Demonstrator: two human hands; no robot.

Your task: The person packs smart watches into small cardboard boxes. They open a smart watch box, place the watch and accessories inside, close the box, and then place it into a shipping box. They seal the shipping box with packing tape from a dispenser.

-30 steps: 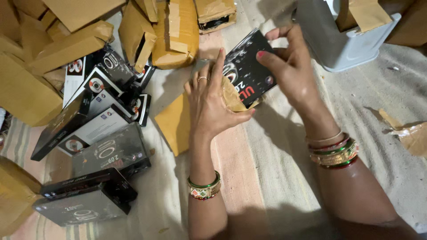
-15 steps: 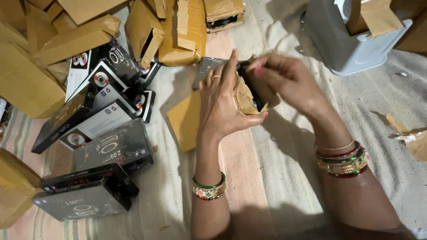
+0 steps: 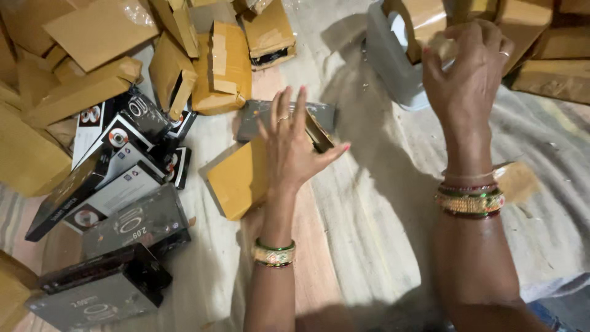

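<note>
Left hand (image 3: 294, 147) spread over half-hidden grey box (image 3: 258, 117); right hand (image 3: 468, 67) pinching blurred scrap (image 3: 441, 44).

1. Your left hand (image 3: 289, 144) sits on the dark box (image 3: 286, 117), hemmed in on its left by the flat brown envelope (image 3: 233, 178).
2. Further left, dark boxes (image 3: 117, 184) pile up — no clean path there.
3. Open cloth (image 3: 381, 203) between your two arms — you've got room.
4. Your right hand (image 3: 467, 67) is up by the grey bin (image 3: 390, 61), brown parcels (image 3: 547, 55) crowding just beyond.
</note>
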